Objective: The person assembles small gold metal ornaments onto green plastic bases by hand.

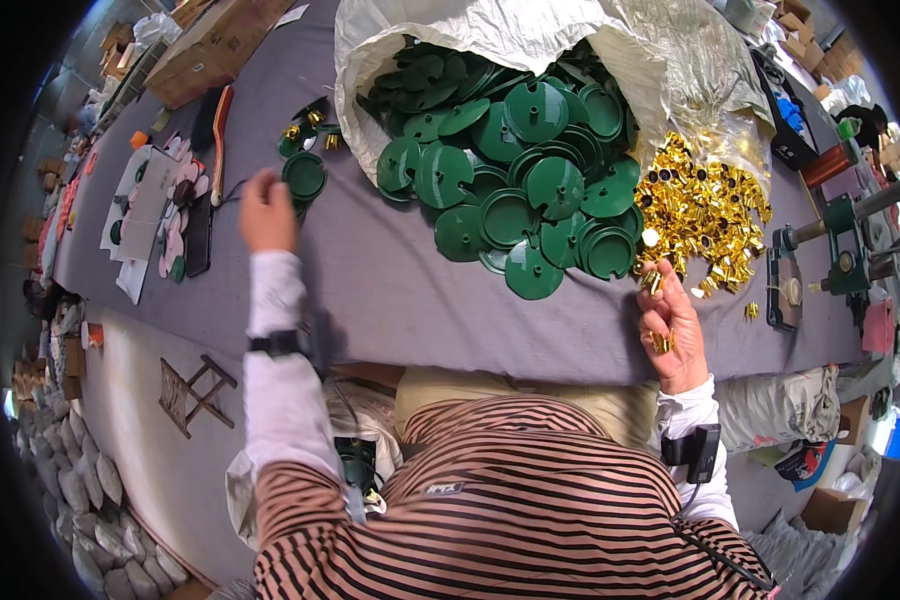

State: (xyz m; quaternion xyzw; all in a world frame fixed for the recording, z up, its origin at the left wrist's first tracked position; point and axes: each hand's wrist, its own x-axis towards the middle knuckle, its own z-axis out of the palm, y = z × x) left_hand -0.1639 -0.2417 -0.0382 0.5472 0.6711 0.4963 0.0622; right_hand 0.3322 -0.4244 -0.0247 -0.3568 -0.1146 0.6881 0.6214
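Note:
My right hand (682,345) pinches a small shiny gold metal piece (654,282) between thumb and fingertips, and another gold piece (661,342) is tucked in its curled fingers. Just beyond it lies a heap of like gold pieces (705,215), partly under clear plastic. My left hand (268,212) is at the left, smeared by motion, beside a small stack of round green discs (304,175). Whether it holds anything does not show. From a white woven sack (355,60) in the middle, a large pile of green discs (535,185) spills onto the grey cloth.
Green discs with gold pieces on them (313,122) lie beyond my left hand. Further left are a black phone (198,237), papers (135,230) and an orange-backed brush (222,125). A metal hand press (850,240) stands at the right. A cardboard box (210,55) sits far left.

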